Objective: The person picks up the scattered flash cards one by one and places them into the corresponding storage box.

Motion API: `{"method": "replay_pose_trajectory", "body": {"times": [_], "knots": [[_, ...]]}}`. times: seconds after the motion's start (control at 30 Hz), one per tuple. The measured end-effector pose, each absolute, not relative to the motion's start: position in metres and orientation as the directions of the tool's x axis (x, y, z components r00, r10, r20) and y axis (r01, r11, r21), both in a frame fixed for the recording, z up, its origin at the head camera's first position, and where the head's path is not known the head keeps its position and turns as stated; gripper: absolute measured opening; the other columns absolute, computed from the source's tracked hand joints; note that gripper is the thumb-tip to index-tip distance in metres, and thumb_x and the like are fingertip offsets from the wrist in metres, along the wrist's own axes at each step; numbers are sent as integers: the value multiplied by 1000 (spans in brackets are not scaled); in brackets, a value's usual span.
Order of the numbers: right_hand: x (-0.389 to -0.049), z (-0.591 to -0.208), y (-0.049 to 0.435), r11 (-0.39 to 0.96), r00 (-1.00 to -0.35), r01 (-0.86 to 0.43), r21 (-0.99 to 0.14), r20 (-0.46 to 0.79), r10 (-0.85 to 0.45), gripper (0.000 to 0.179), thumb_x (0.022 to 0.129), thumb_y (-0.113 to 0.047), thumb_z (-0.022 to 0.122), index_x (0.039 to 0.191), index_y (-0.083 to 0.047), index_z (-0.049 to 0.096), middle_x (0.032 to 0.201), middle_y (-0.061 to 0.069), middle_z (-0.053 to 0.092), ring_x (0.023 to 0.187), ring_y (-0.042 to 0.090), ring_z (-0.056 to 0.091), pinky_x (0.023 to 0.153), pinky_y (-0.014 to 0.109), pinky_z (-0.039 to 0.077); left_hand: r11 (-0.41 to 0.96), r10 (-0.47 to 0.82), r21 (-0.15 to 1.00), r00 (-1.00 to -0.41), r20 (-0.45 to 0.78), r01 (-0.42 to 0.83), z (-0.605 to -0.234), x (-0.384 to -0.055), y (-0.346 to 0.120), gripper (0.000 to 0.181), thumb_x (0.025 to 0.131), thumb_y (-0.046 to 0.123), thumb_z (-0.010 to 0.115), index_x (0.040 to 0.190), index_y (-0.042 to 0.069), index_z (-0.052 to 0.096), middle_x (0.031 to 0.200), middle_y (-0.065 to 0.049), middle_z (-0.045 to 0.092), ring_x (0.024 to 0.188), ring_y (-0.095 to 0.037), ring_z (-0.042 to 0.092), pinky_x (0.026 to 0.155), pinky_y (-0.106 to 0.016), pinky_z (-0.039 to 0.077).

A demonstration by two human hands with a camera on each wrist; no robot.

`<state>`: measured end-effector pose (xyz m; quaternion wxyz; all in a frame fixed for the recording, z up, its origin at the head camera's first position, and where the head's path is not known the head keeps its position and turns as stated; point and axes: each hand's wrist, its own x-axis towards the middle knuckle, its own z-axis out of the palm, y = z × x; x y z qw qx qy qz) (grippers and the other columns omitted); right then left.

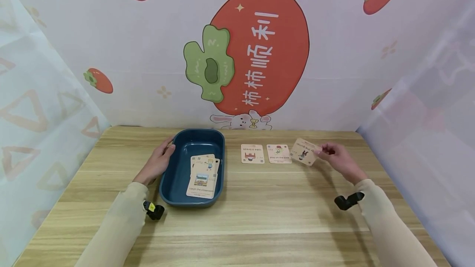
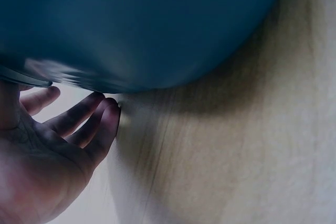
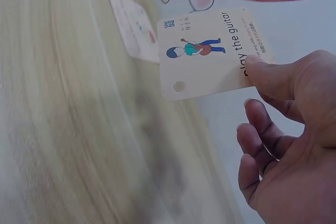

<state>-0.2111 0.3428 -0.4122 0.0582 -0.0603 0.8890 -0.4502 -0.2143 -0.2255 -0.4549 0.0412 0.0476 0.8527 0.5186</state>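
Sleeves come nearest. The left hand touches the tray, fingers a bit spread. Right of the tray, two cards look done; the right hand pinches a third card. More cards inside seem left.

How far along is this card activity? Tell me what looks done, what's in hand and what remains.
Done, it seems: the "take a break" card and slide card lie side by side on the table.
In hand: the right hand pinches the guitar card.
Remaining, probably: the cards in the tray, "clean the classroom" on top; overlap hides their number.
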Motion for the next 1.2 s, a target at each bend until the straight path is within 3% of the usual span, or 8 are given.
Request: {"method": "replay_pose_trajectory", "body": {"times": [0.17, 0.5, 0.73, 1.2], "knots": [[-211, -402, 335, 598, -986, -115, -793, 18, -166, 29, 105, -22, 60, 111, 7, 61, 105, 22, 62, 89, 24, 54, 71, 30, 46, 448, 123, 893, -992, -26, 32, -455, -215, -226, 58, 113, 35, 31, 163, 7, 18, 151, -32, 40, 135, -46, 42, 111, -63, 33], [-206, -373, 317, 610, -980, -152, -778, 40, -193, 35, 105, -33, 59, 110, 1, 61, 102, 11, 61, 91, 21, 55, 74, 32, 46, 436, 116, 900, -992, -40, 14, -456, -215, -225, 58, 113, 35, 32, 163, 8, 18, 151, -30, 40, 135, -45, 42, 111, -63, 34], [-206, -362, 305, 600, -970, -212, -772, 93, -223, 32, 104, -33, 61, 110, -2, 63, 101, 10, 60, 89, 22, 56, 73, 32, 48, 443, 126, 896, -992, -30, 29, -455, -214, -224, 59, 113, 35, 31, 163, 7, 17, 151, -32, 39, 136, -47, 42, 111, -64, 33], [-216, -367, 275, 562, -966, -207, -801, 77, -246, 22, 102, -25, 65, 107, -3, 63, 101, 16, 61, 88, 27, 54, 72, 32, 47, 449, 123, 893, -992, -41, 19, -454, -215, -225, 59, 113, 36, 29, 163, 7, 17, 151, -32, 39, 137, -47, 41, 111, -64, 32]]}}
